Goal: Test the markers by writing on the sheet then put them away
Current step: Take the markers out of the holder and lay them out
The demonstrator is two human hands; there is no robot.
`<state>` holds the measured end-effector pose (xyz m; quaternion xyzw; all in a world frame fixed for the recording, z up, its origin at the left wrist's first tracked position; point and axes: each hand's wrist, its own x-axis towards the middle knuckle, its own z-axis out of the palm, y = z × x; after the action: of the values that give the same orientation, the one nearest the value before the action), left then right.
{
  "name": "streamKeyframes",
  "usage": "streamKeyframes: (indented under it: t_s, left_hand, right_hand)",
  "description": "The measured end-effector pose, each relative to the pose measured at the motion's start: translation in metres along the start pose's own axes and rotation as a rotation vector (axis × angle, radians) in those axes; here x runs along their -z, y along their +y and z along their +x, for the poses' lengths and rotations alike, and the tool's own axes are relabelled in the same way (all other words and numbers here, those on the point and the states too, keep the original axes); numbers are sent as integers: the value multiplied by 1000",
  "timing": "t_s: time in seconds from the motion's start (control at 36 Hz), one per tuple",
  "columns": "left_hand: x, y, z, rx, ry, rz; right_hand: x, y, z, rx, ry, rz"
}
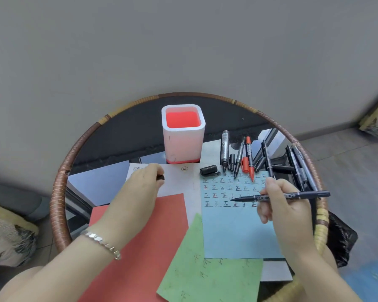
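Observation:
My right hand (286, 205) grips an uncapped black marker (301, 195) that lies level, its tip pointing left just above the blue sheet (238, 234). Rows of small written characters fill the sheet's upper part. My left hand (143, 188) rests on the white paper (179, 182) and pinches a small black cap (160, 177). Several markers, black ones and a red one (249, 158), lie uncapped at the blue sheet's far edge with loose caps among them. A white pen holder with a red inside (183, 136) stands behind the papers.
A red sheet (144, 247) and a green sheet (207, 271) overlap in front. Everything sits on a round glass table with a woven rim (59, 192). More black markers (299, 166) lie at the right rim. A large black cap (208, 170) lies by the white paper.

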<state>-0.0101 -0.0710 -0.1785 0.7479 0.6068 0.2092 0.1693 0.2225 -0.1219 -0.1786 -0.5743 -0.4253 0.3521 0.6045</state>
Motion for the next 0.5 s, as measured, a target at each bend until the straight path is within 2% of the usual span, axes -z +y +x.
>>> streamKeyframes:
  t_s: [0.11, 0.25, 0.36, 0.44, 0.5]
  left_hand:
    - [-16, -16, 3, -136, 76, 105]
    - [-21, -22, -1, -84, 97, 206]
    - [-25, 5, -12, -148, 175, 138]
    - [-31, 40, -21, -272, 71, 45]
    - [-42, 61, -23, -350, 5, 71]
  right_hand:
    - [3, 3, -3, -28, 7, -13]
    - [6, 7, -4, -62, 4, -22]
    - [13, 5, -2, -89, -13, 34]
    - [22, 4, 3, -129, -15, 89]
    - [30, 2, 8, -149, 21, 84]
